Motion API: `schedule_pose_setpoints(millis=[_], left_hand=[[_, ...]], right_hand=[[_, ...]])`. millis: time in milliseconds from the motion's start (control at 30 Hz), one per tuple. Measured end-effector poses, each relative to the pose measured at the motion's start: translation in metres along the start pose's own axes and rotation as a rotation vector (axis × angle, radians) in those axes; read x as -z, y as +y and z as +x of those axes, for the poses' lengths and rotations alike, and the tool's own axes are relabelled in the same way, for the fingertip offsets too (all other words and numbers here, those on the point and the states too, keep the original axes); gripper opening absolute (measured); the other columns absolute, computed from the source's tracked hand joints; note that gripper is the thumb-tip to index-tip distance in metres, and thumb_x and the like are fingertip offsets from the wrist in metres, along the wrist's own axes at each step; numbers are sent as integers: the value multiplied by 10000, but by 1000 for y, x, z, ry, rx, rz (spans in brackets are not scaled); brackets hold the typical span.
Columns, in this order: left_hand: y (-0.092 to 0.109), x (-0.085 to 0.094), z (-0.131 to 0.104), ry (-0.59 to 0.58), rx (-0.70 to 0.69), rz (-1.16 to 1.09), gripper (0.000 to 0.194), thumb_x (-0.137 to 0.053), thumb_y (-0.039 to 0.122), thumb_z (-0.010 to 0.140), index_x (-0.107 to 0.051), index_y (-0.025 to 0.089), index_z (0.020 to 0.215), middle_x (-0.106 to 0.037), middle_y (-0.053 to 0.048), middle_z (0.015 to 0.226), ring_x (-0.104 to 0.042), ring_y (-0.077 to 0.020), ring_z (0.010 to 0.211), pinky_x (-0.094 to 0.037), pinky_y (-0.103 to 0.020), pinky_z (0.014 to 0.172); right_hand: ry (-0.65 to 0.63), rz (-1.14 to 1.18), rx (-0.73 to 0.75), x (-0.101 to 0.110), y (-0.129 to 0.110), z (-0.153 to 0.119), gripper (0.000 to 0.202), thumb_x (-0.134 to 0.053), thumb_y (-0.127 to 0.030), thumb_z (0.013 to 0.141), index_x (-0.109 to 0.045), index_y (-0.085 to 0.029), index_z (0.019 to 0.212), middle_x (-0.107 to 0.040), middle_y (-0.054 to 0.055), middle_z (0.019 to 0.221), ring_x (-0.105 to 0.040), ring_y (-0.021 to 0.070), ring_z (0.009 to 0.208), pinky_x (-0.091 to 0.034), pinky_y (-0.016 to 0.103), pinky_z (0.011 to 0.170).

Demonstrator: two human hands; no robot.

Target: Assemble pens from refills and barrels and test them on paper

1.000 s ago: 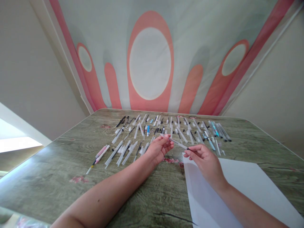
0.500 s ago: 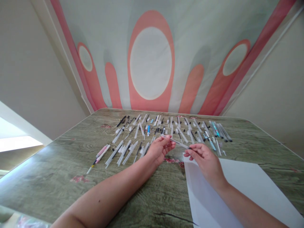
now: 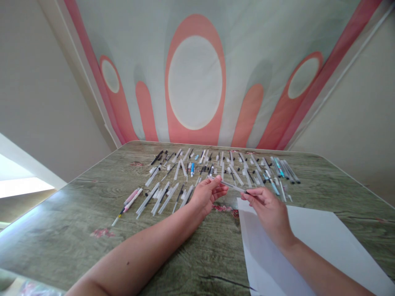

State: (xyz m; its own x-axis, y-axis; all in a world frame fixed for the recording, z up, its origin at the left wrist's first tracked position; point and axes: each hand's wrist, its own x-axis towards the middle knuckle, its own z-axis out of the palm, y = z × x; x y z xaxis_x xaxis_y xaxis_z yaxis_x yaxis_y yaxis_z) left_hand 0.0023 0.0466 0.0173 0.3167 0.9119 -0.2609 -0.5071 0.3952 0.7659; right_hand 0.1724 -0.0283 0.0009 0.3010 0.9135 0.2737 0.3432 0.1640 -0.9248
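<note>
A slim translucent pen barrel (image 3: 232,186) with a dark refill inside spans the gap between my two hands, slanting down to the right. My left hand (image 3: 209,193) pinches its left part between thumb and forefinger, other fingers loosely curled. At its right end, a small black tip piece (image 3: 247,192) sits between the fingertips of my right hand (image 3: 268,209), partly covered by them. Behind my hands lie several pen barrels (image 3: 169,198), along with loose refills, caps and small black parts in rough rows. My right hand is above a corner of a white sheet (image 3: 321,234).
Assembled pens (image 3: 287,170) lie together at the right end of the rows. Pink and white pen parts (image 3: 132,199) lie at the left, and a blue pen piece (image 3: 193,169) is mid-row. The wood-patterned table (image 3: 61,234) meets a patterned curtain (image 3: 197,139) at the back.
The right hand's fingers have shifted slightly at the black end of the pen barrel. Both hands otherwise keep their places, and the view has moved a little.
</note>
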Motion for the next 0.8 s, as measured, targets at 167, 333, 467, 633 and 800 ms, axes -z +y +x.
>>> schedule_pose_setpoints(millis=[167,333,467,633,800], left_hand=[[0,0,1,26,-9,7,157,-669,233,765,-575,108,772,-633,-43,656,-634,-115,584,-526,-214,575],[0,-1,0,19,-29,11,154,-680,220,753,-571,111,758,-622,-30,665,-625,-102,589,-523,-204,582],[1,-1,1,20,-36,24,154,-678,217,753,-567,110,754,-617,-27,664,-620,-101,582,-520,-203,574],[3,0,2,32,-45,45,150,-666,223,765,-574,105,769,-619,-34,660,-613,-96,573,-513,-195,565],[3,0,1,33,-50,65,160,-670,231,761,-572,105,758,-616,-32,649,-615,-98,572,-510,-196,566]], right_hand=[[-20,-53,6,0,1,-1,258,-600,-448,802,-595,-221,925,-716,49,799,-669,222,756,-493,342,683],[-59,-197,59,3,-3,0,241,-492,-451,872,-582,-228,861,-688,22,720,-627,182,632,-462,306,614],[-128,-193,43,3,-3,0,248,-440,-455,896,-549,-233,908,-679,24,752,-639,174,623,-474,291,605],[-118,-201,57,2,-1,0,216,-484,-432,880,-516,-235,962,-677,21,815,-668,172,671,-494,278,646],[-186,-356,102,4,0,0,213,-393,-412,924,-519,-243,897,-643,-14,666,-657,163,628,-476,278,671]])
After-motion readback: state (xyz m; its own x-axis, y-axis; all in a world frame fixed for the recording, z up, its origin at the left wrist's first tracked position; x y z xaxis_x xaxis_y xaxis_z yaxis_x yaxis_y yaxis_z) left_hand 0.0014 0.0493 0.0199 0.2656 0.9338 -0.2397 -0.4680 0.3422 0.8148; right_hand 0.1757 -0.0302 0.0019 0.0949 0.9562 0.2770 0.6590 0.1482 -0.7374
